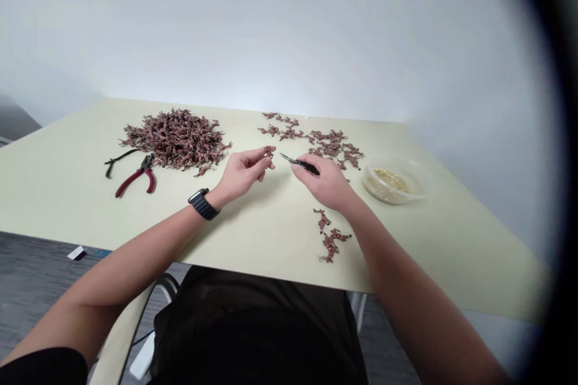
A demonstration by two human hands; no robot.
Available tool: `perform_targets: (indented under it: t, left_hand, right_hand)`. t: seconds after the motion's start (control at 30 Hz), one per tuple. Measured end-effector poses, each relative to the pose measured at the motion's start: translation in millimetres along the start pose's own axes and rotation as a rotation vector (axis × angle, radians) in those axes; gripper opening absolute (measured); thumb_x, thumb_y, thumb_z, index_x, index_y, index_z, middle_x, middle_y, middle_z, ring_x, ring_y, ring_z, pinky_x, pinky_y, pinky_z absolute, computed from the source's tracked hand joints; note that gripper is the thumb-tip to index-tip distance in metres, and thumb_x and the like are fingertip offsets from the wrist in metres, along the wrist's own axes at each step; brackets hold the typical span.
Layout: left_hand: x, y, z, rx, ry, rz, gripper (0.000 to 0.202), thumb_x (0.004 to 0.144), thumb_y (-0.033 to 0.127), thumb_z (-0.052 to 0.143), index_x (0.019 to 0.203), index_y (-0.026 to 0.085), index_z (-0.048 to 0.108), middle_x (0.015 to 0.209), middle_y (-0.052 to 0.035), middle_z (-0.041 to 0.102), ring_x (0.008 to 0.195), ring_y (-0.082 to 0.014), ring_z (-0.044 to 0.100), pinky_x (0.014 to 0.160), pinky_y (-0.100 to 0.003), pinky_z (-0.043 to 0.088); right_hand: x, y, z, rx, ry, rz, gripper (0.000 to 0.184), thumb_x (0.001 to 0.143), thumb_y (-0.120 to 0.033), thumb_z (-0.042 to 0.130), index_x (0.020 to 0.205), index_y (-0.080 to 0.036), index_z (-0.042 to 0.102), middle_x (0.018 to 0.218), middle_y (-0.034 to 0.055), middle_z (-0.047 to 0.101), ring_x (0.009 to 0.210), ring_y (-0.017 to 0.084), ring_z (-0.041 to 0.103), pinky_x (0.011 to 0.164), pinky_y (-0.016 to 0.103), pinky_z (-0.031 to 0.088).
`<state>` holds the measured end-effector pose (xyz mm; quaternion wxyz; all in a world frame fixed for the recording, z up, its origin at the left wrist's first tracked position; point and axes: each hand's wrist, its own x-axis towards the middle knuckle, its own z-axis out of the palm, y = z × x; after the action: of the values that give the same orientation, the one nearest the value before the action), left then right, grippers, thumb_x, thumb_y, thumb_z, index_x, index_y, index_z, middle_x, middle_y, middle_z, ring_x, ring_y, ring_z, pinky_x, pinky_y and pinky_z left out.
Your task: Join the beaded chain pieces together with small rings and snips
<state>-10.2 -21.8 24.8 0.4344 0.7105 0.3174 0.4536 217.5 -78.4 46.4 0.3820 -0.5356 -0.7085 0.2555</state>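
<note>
light: bright, soft, diffuse | glare: pale wall washed out | shadow: faint, on surface below left hand | edges: fisheye bend, black right vignette | blur: slight

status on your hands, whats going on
Left hand pinching small reddish-brown piece. Right hand holding black-handled tweezers, tips just apart from piece. Big pile of similar pieces beyond left hand.

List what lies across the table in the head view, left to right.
red-handled pliers → heap of reddish-brown pieces → left hand → right hand → clear bowl of pale granules
</note>
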Motion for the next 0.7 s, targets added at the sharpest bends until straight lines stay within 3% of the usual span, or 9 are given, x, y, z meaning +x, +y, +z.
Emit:
perform_targets:
  t: [0.1, 0.23, 0.7]
  left_hand:
    - [0.8, 1.3, -1.5, -0.055, -0.029, -0.059, 0.034, 0.097, 0.044, 0.067, 0.093, 0.013, 0.079, 0.079, -0.0066, 0.07, 0.054, -0.0077, 0.047, 0.058, -0.026, 0.044]
    - [-0.5, 2.7, -2.9, -0.058, -0.074, -0.114, 0.032, 0.097, 0.044, 0.065, 0.089, 0.015, 0.078, 0.071, -0.0045, 0.066, 0.053, -0.0089, 0.047, 0.055, -0.026, 0.039]
    - [-2.4, 4.0, -2.2, -0.052, -0.159, -0.152, 0.03, 0.097, 0.038, 0.063, 0.082, 0.015, 0.075, 0.073, -0.0054, 0.067, 0.055, -0.0094, 0.048, 0.056, -0.026, 0.039]
  right_hand:
    - [0.7, 3.1, 0.7, -0.192, 0.06, -0.108, 0.024, 0.098, -0.044, 0.059, 0.098, -0.023, 0.069, 0.08, 0.002, 0.061, 0.072, 0.018, 0.051, 0.067, 0.033, 0.036]
    - [0.9, 5.7, 0.8, -0.286, 0.063, -0.199, 0.023, 0.096, -0.042, 0.06, 0.104, -0.022, 0.069, 0.088, 0.0052, 0.066, 0.077, 0.021, 0.056, 0.071, 0.034, 0.038]
    - [2.0, 8.3, -5.2, -0.329, 0.002, -0.241, 0.023, 0.098, -0.041, 0.058, 0.1, -0.022, 0.069, 0.081, 0.0034, 0.059, 0.075, 0.02, 0.055, 0.071, 0.033, 0.037]
